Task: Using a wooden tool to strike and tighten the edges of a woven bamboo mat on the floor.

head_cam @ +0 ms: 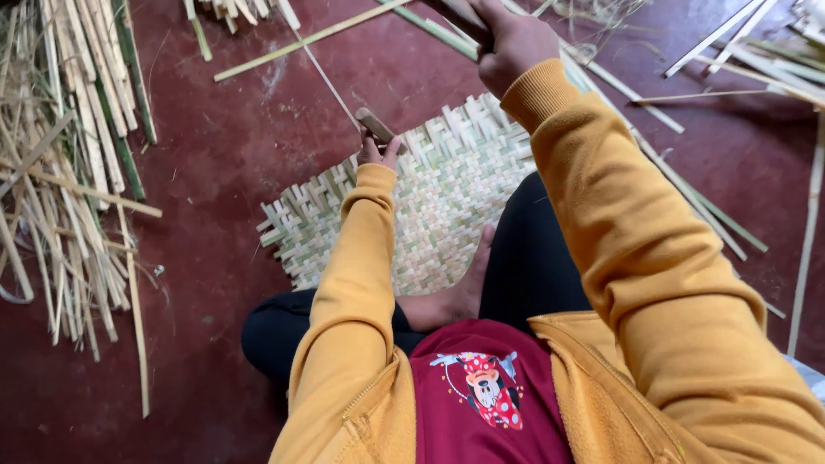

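Observation:
My left hand (379, 153) reaches forward over the far left edge of a woven bamboo mat (430, 198) and is closed on a short brownish piece (375, 125), perhaps a tool handle. A thin bamboo sliver (326, 79) runs from that piece away to the upper left. My right hand (509, 41) is raised at the top of the view, fist closed around a long green bamboo strip (687, 193) that slants down to the right behind my yellow sleeve. My bare foot (455, 296) rests on the mat's near edge.
A thick pile of split bamboo strips (69, 163) lies on the dark red floor (223, 155) at the left. More loose strips (756, 51) are scattered at the top right, and one long strip (301, 40) lies across the top centre.

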